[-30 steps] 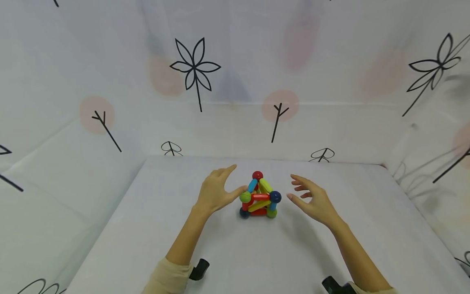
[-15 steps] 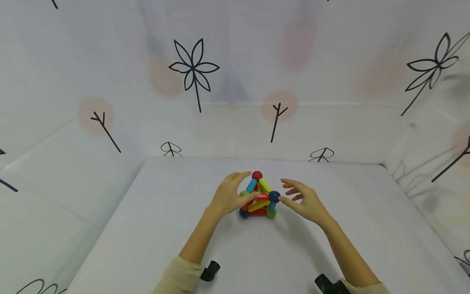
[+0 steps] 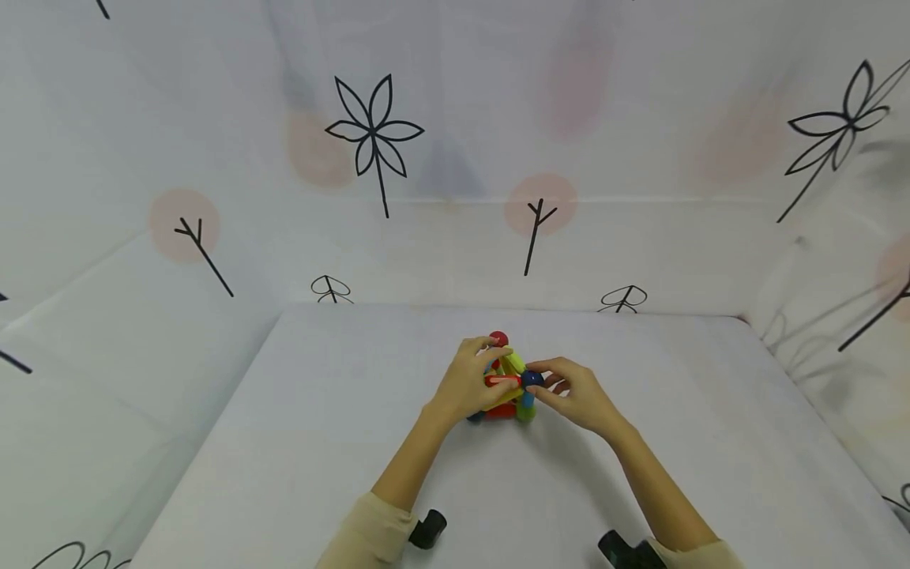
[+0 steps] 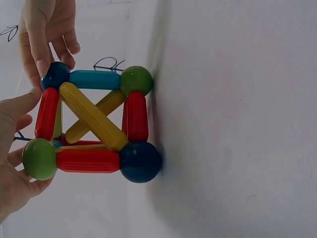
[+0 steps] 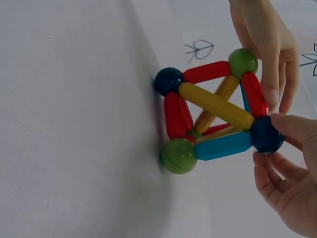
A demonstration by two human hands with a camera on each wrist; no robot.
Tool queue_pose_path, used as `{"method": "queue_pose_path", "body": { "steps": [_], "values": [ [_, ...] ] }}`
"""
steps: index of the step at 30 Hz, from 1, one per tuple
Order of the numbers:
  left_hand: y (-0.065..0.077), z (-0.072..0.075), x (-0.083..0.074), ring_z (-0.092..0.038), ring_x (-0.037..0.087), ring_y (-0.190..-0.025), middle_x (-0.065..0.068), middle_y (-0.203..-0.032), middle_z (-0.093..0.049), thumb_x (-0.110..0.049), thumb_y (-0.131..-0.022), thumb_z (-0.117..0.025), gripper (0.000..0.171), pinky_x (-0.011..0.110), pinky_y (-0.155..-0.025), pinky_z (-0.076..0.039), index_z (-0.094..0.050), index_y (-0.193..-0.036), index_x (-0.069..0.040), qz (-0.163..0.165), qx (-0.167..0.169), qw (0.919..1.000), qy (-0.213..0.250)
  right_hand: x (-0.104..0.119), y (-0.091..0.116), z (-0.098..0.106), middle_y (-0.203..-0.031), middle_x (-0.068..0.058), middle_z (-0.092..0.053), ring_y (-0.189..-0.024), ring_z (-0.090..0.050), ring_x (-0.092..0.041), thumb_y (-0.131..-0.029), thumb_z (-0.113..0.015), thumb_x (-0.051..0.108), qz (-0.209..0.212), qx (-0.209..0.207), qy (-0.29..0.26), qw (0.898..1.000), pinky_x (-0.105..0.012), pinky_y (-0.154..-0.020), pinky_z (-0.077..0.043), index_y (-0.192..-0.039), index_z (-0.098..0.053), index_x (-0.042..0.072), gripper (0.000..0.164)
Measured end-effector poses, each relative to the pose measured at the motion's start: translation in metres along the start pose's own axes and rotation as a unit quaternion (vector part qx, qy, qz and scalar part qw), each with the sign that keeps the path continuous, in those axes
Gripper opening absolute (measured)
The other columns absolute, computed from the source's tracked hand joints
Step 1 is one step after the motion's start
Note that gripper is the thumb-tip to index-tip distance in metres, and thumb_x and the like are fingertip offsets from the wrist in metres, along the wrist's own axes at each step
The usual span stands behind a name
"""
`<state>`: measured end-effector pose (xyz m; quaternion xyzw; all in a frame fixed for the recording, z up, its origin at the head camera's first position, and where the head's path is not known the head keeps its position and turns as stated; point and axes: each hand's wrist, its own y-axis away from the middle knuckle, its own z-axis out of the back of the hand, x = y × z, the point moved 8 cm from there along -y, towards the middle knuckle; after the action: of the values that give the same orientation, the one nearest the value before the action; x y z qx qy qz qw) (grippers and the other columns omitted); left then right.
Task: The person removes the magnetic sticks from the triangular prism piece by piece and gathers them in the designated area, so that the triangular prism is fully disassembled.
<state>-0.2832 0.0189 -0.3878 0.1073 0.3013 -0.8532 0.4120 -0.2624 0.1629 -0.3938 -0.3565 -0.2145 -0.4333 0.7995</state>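
A structure of magnetic sticks and balls [image 3: 502, 411] stands on the white table, with red, yellow and blue sticks joined by coloured balls. My left hand [image 3: 465, 383] reaches round its left side. In the left wrist view its thumb lies by the upper red stick [image 4: 46, 113], and its fingers curl behind the green ball [image 4: 39, 158]. On the other side, my right hand [image 3: 579, 399] pinches the upper dark blue ball [image 5: 267, 135] between thumb and fingers. A red ball [image 3: 499, 338] tops the structure, partly behind my left fingers.
The white-covered table [image 3: 284, 442] runs back to a white cloth backdrop [image 3: 455, 253] printed with plants and pink circles. Black devices, one on the left wrist [image 3: 428, 529] and one on the right [image 3: 626, 549], sit by beige sleeves.
Both hands have moved inward from either side of the structure. The left now covers its left part, and the right has closed on the dark blue ball. The structure stays in place.
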Motion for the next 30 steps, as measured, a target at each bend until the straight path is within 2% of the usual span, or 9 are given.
{"method": "queue_pose_path", "body": {
  "steps": [7,11,20,24,30],
  "values": [
    [-0.004,-0.006,-0.01,-0.049,0.023,-0.114,0.005,-0.121,-0.061,-0.035,-0.08,-0.073,0.042,0.041,-0.092,-0.045,-0.067,-0.116,-0.014,-0.04,-0.013,0.998,-0.046,0.0,0.001,-0.004,-0.108,-0.015,-0.065,-0.076,-0.062,-0.016,-0.081,-0.072,0.006,-0.009,0.009,-0.011,1.0,-0.026,-0.068,-0.054,-0.113,-0.063,-0.003,0.035],
    [-0.005,-0.006,-0.012,-0.048,0.021,-0.117,0.002,-0.123,-0.062,-0.036,-0.079,-0.074,0.042,0.04,-0.091,-0.045,-0.068,-0.116,-0.017,-0.038,0.0,0.9973,-0.063,-0.001,0.001,-0.006,-0.109,-0.016,-0.065,-0.077,-0.062,-0.016,-0.081,-0.072,0.006,-0.016,0.017,-0.018,1.0,-0.028,-0.07,-0.055,-0.114,-0.062,-0.004,0.037],
    [-0.006,-0.007,-0.01,-0.049,0.02,-0.115,0.002,-0.126,-0.061,-0.035,-0.079,-0.075,0.038,0.04,-0.091,-0.044,-0.07,-0.112,-0.016,-0.029,0.014,0.9976,-0.062,-0.005,0.0,-0.009,-0.111,-0.014,-0.065,-0.08,-0.062,-0.016,-0.083,-0.071,0.009,-0.025,0.025,-0.029,0.999,-0.026,-0.073,-0.054,-0.116,-0.061,-0.002,0.036],
    [-0.004,-0.005,-0.009,-0.049,0.021,-0.113,0.002,-0.122,-0.062,-0.034,-0.077,-0.077,0.033,0.039,-0.091,-0.045,-0.073,-0.103,-0.014,-0.026,-0.001,0.9985,-0.049,-0.005,0.0,-0.009,-0.11,-0.014,-0.065,-0.08,-0.062,-0.015,-0.084,-0.071,0.01,-0.027,0.028,-0.035,0.999,-0.027,-0.073,-0.054,-0.116,-0.061,-0.001,0.036],
    [-0.002,-0.003,-0.012,-0.049,0.018,-0.101,0.0,-0.104,-0.064,-0.036,-0.074,-0.079,0.03,0.035,-0.087,-0.044,-0.076,-0.094,-0.014,-0.051,-0.038,0.9963,-0.058,-0.004,-0.001,-0.008,-0.11,-0.015,-0.066,-0.081,-0.064,-0.018,-0.084,-0.071,0.011,-0.027,0.028,-0.037,0.999,-0.027,-0.073,-0.054,-0.115,-0.062,-0.002,0.035]
  ]
}}
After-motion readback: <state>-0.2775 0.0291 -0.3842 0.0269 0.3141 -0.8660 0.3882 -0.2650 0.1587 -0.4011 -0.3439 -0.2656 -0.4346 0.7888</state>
